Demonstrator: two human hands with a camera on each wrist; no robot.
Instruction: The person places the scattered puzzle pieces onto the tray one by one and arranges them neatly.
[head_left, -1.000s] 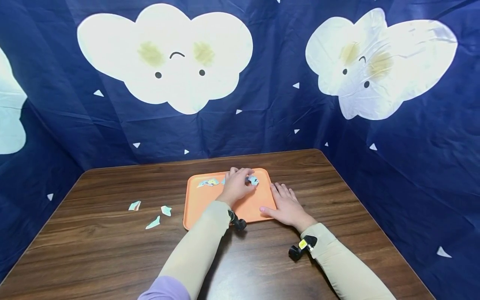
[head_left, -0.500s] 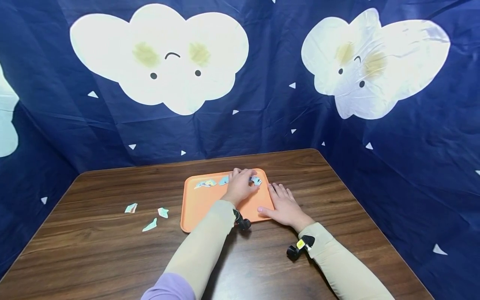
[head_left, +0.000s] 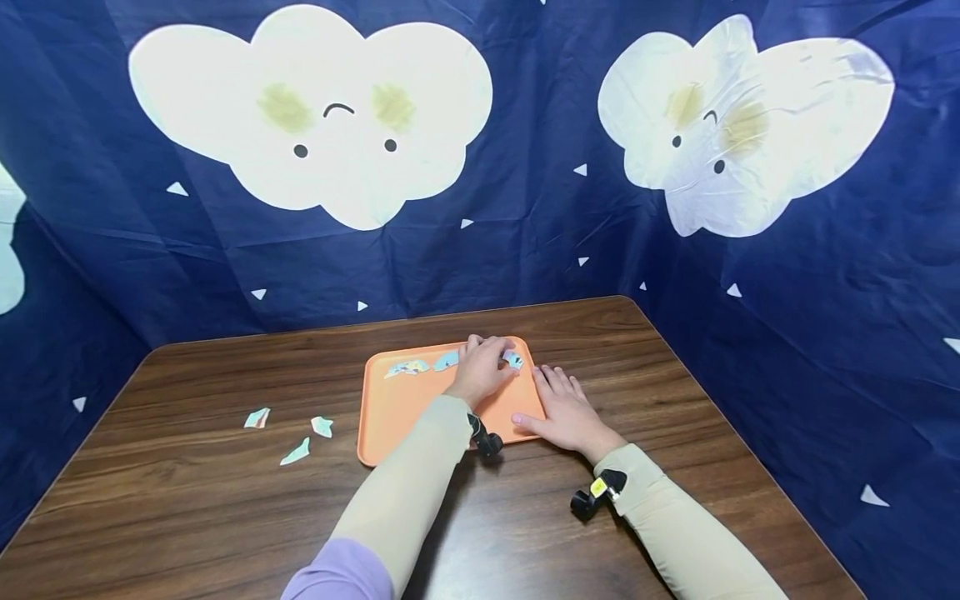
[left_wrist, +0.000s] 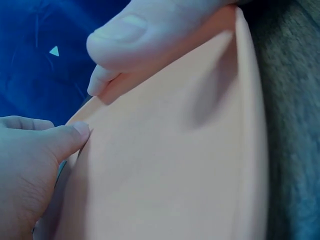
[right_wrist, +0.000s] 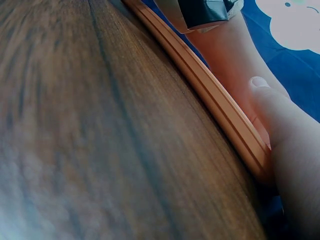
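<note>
An orange tray lies on the wooden table, with light-blue picture pieces along its far side. Two of them, one blue-and-yellow piece and one pale blue piece, lie left of my left hand. That hand pinches another irregular, flat picture piece with dark marks at the tray's far right, thumb and fingers bent around it. My right hand rests on the tray's right edge, fingers straight, thumb over the near rim. Most of the held piece is hidden in the left wrist view.
Left of the tray, three loose picture pieces lie on the table: one pale with a reddish part, one small pale-green piece and one pointed piece. A dark blue curtain with white clouds stands behind the table.
My left hand has shifted right across the tray with the picture piece, uncovering more of the pale blue piece beside it. The right hand stays at the tray's edge. The head view has turned slightly.
</note>
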